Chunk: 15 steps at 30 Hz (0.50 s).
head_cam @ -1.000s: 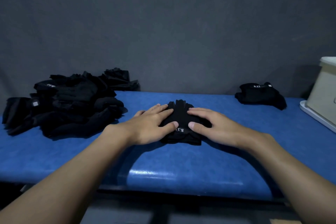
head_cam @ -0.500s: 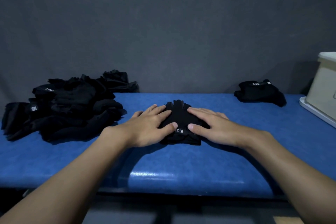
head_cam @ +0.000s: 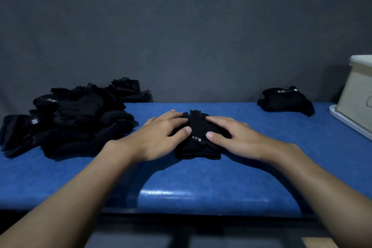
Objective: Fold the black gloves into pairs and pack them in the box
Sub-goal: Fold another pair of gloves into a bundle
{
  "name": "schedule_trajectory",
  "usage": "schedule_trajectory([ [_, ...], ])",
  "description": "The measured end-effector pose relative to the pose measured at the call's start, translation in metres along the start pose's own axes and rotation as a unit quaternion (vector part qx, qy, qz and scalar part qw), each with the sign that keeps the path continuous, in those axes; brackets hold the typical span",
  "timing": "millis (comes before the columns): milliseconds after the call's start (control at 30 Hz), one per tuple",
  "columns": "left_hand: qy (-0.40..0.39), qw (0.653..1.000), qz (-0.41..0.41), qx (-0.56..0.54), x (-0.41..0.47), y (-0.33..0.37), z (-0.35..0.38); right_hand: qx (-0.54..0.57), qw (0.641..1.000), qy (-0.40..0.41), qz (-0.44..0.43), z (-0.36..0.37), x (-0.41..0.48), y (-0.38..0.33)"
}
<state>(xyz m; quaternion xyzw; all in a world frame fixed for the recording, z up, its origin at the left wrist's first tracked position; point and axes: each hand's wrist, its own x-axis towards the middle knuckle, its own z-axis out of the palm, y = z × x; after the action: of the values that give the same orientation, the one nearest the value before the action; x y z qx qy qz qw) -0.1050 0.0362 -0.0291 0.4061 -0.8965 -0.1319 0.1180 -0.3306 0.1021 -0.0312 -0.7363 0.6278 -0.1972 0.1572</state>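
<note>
A blue padded table [head_cam: 201, 177] is seen from above and behind two bare forearms, against a dark grey backdrop [head_cam: 181, 26]. At the centre of the table a pair of black gloves [head_cam: 198, 141] is laid flat, its fabric fingers pointing to 12 o'clock and a small white label facing up. The left hand [head_cam: 161, 137] is pressed on the gloves from 9 o'clock, fingers straight and spread, thumb tip beside the label. The right hand [head_cam: 235, 137] is pressed on them from 3 o'clock in the same flat, spread manner, thumb tip just beside the label on the other side. A loose heap of black gloves [head_cam: 70, 119] is piled at 10 o'clock, well apart from the hands. A folded black bundle [head_cam: 285, 100] sits at 2 o'clock near the far edge. A cream box [head_cam: 358, 94] is placed at 3 o'clock, cut off by the frame edge, standing on a white tray [head_cam: 346, 122].
</note>
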Motion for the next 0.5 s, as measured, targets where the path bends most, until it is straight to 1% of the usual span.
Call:
schedule_trajectory([
  [133, 0.016, 1.0, 0.004, -0.019, -0.003, 0.001, -0.001, 0.009, 1.0, -0.001, 0.0, 0.0, 0.0, 0.0],
  [267, 0.002, 1.0, 0.0, -0.01, -0.003, -0.004, 0.0, 0.024, 1.0, 0.0, 0.005, 0.002, 0.002, 0.003],
  [333, -0.015, 1.0, -0.012, -0.014, -0.003, -0.008, 0.002, 0.003, 1.0, -0.018, 0.008, 0.004, 0.003, 0.006],
  [433, -0.048, 0.998, -0.026, -0.014, -0.003, -0.01, 0.003, -0.066, 0.996, -0.058, 0.0, 0.009, 0.007, 0.012],
  [500, -0.062, 0.998, -0.028, -0.007, -0.002, -0.01, 0.003, -0.081, 0.994, -0.077, 0.007, 0.011, 0.008, 0.015],
])
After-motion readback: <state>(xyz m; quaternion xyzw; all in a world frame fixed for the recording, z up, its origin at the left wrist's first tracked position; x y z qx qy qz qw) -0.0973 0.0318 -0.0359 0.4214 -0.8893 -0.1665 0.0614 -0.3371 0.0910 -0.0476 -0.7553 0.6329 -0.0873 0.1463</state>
